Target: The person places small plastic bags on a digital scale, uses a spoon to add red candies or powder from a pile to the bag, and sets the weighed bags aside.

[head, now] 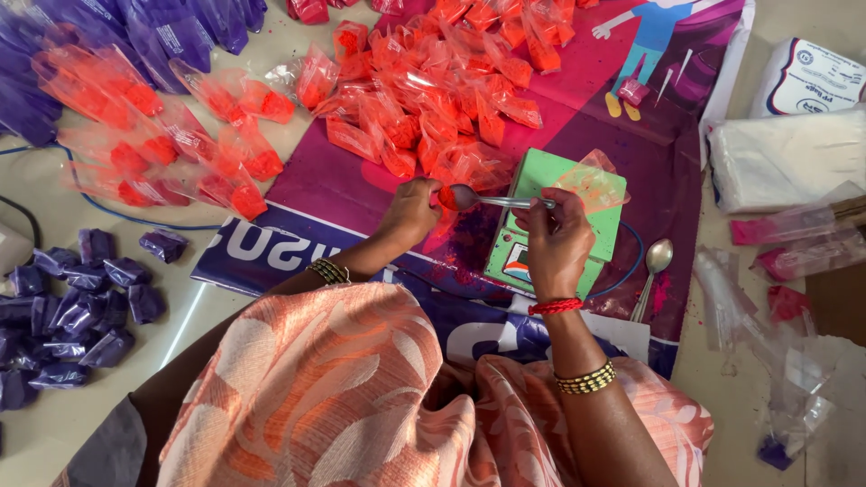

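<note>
**Head view: spooning orange powder into a small bag**

Head view shows you mid-fill. Your right hand (555,236) pinches the handle of a spoon (487,199), fingers pressed together around it, the bowl loaded with orange powder and held level above the green scale (541,225). Your left hand (410,212) is curled at the spoon's tip, seemingly gripping the mouth of a clear bag (the bag itself is mostly hidden behind the fingers, so you cannot be sure how wide it is held). Another empty-looking bag (594,183) lies on the scale's far edge. Filled orange packets (433,99) are piled beyond, purple packets (72,307) to your left, a spare spoon (654,266) just right of the scale.

Judging from this, your next move calls for a steady tip of the spoon into the bag without spilling.
</note>
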